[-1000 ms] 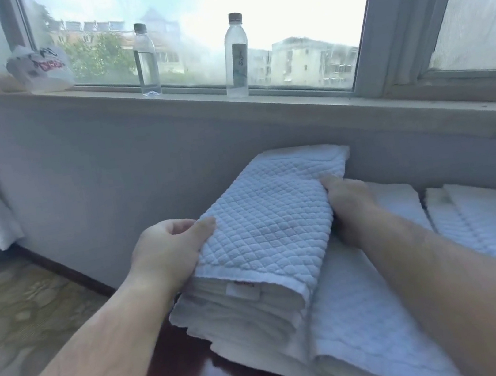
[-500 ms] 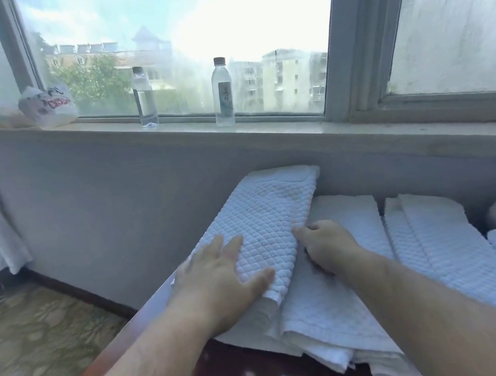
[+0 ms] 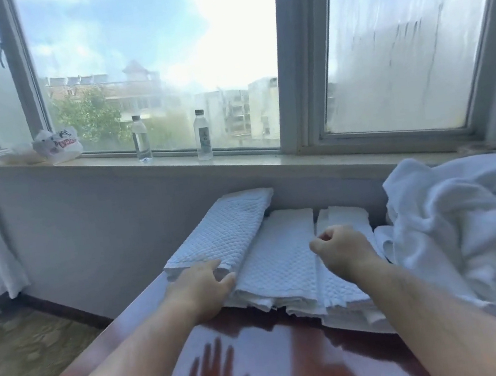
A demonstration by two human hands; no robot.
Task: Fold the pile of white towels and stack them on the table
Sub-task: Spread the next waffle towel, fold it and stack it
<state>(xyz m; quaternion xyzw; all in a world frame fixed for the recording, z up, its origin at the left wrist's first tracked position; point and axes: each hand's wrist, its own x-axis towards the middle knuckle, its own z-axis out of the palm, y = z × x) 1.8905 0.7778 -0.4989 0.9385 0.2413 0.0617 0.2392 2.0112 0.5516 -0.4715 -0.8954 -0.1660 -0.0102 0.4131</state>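
Left hand [image 3: 202,286] lies flat, fingers straight, against the near end of the folded towel [image 3: 224,231] on the desk [image 3: 266,362]. Right hand [image 3: 340,246] hovers in a loose fist, holding nothing, over the towel stack [image 3: 287,265]. Unfolded pile [image 3: 470,219] sits at right.

Two bare forearms reach forward from the bottom of the view. The left hand [image 3: 202,286] lies palm down, fingers straight and together, pointing to the right. The right hand [image 3: 340,246] is raised a little, its fingers curled into a loose fist, holding nothing, knuckles upward.
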